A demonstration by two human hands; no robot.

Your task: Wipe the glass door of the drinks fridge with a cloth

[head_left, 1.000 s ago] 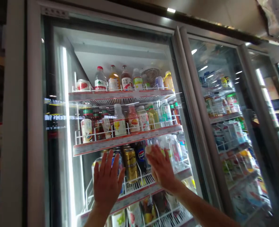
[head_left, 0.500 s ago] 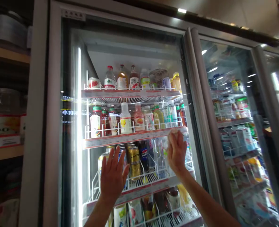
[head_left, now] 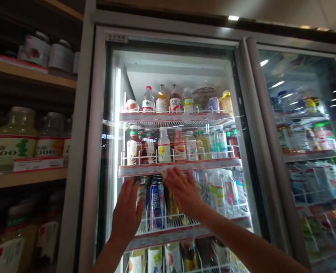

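My left hand (head_left: 126,212) is open, its fingers stretched upward and apart, against or just in front of the glass door (head_left: 168,62). My right hand (head_left: 183,193) lies flatter on the same glass, pressing a small pale wiping cloth (head_left: 164,173) that shows at its fingertips; most of the cloth is hidden under the hand. Behind the glass, between the two hands, stands a blue can (head_left: 157,204). A gold can (head_left: 173,206) is partly covered by my right hand. Bottles fill the shelf (head_left: 179,167) above my fingers.
A thick vertical door handle (head_left: 259,113) runs along the right side of the door, with another glass-fronted cooler (head_left: 304,76) beyond it. To the left, past the grey frame (head_left: 77,151), wooden shelves (head_left: 28,180) carry jars (head_left: 17,132) and bottles.
My right hand has swept left across the glass with the cloth, from the right side towards my left hand. The view has shifted left, showing more of the jar shelves.
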